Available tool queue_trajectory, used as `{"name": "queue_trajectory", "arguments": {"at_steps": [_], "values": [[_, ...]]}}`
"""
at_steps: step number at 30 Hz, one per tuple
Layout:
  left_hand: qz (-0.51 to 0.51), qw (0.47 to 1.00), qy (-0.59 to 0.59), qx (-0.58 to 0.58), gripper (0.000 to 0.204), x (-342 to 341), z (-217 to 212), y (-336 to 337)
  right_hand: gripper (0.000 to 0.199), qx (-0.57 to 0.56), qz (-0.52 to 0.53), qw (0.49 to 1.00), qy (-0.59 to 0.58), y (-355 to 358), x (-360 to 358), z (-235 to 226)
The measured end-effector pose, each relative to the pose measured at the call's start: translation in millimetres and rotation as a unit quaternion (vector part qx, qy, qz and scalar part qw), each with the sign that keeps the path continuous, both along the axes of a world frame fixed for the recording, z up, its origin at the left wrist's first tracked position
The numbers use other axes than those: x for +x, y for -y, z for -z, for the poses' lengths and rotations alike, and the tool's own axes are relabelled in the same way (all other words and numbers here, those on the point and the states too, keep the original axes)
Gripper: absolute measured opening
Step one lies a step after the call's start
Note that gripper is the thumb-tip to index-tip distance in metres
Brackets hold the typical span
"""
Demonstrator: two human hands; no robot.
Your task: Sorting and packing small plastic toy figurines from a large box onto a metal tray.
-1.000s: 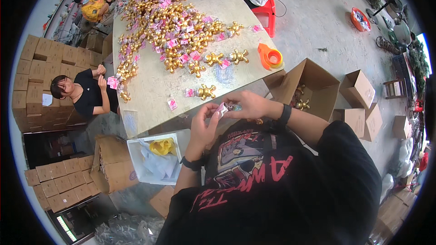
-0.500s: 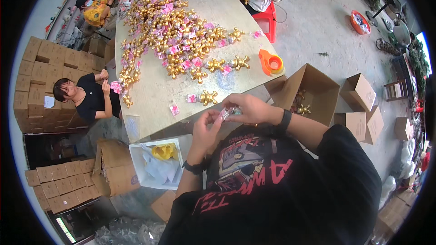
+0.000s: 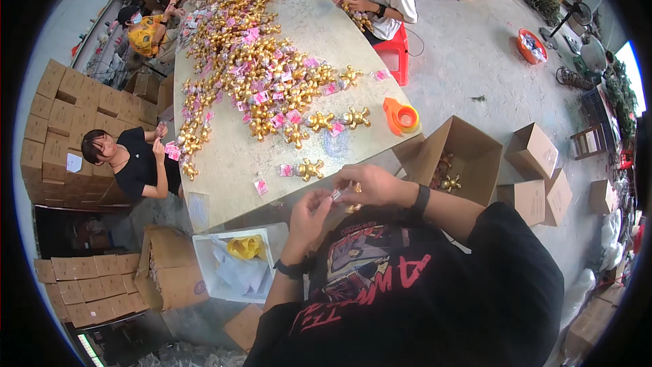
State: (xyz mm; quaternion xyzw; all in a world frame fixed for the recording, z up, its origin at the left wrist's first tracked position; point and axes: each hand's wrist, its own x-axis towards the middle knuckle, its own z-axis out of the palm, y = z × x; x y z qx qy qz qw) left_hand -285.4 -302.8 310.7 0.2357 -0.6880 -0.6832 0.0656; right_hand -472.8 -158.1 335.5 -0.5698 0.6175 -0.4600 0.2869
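In front of my shirt, just off the table's near edge, both hands work close together. My left hand [image 3: 310,217] pinches a small pale tag [image 3: 335,194] between thumb and fingertips. A shiny gold figure [image 3: 353,208] shows in part beneath my right hand [image 3: 370,185], whose curled fingers hold it; the rest is covered. Beyond my hands a rounded gold figure [image 3: 311,170] lies on the table [image 3: 360,143] beside a pink tag [image 3: 286,170]. Another pink tag [image 3: 261,187] lies nearer the edge.
A large heap of gold figures [image 3: 272,75] with pink tags spreads over the table. An orange tape dispenser [image 3: 401,117] sits at its right corner. An open carton [image 3: 475,156] stands right, a white bin [image 3: 275,241] left. Co-workers sit at both sides.
The view has shifted, so the table sits lower in the picture. My right hand has turned, and gold now shows below its fingers. The left-side co-worker's hands have moved slightly.
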Motion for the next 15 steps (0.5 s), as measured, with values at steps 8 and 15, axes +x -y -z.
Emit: {"name": "queue_trajectory", "arguments": {"at_steps": [8,15], "values": [[0.01,1.0,0.007,0.024,0.024,-4.6,-9.5,-0.6,0.03,0.004,-0.003,0.999,0.034,1.7,-1.4,2.5],[0.028,0.999,0.013,0.022,0.026,-7.4,-6.2,2.3,0.028,0.003,0.002,0.999,0.036,1.4,-3.5,3.2]]}}
